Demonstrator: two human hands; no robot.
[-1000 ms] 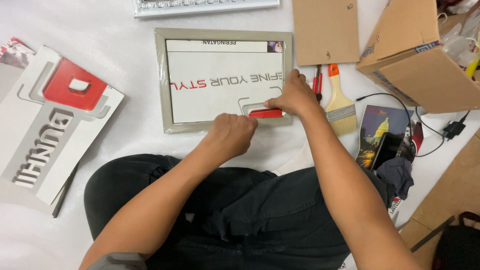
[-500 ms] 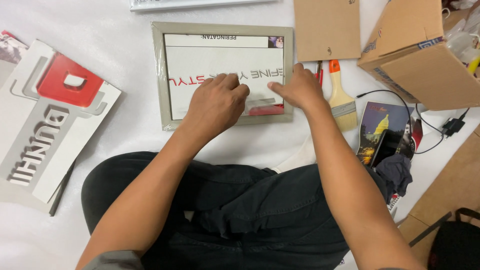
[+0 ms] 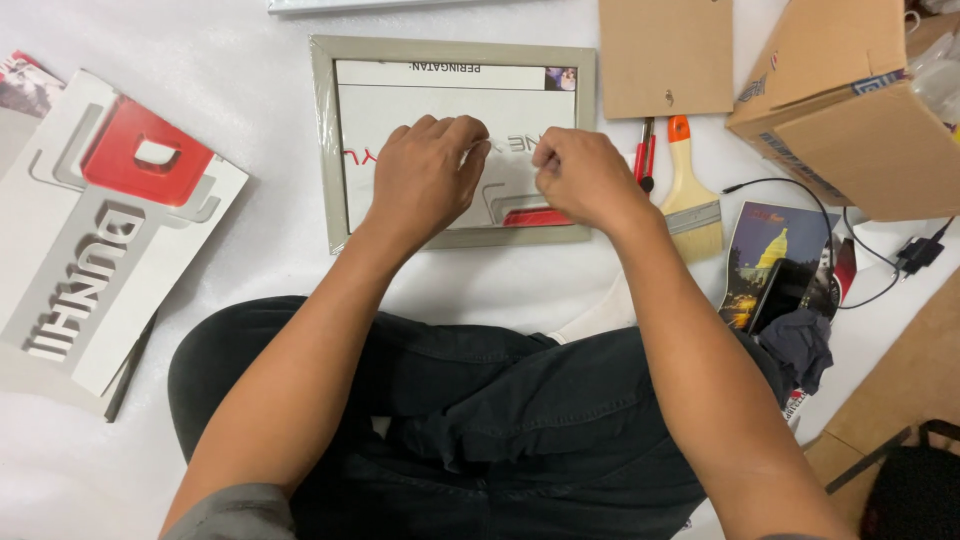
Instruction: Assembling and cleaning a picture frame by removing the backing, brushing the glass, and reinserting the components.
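Left hand [image 3: 425, 175] flat on grey picture frame [image 3: 330, 140], fingers together; right hand [image 3: 585, 178] at 3 o'clock, fingertips pinched, possibly on film.

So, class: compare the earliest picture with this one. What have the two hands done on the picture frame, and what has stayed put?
The left hand moved up from the frame's bottom edge onto the printed sheet. The right hand lifted off the red tab and curled, fingertips pinched near the sheet's middle; what it grips cannot be told. The frame, paintbrush and cardboard box stayed put.
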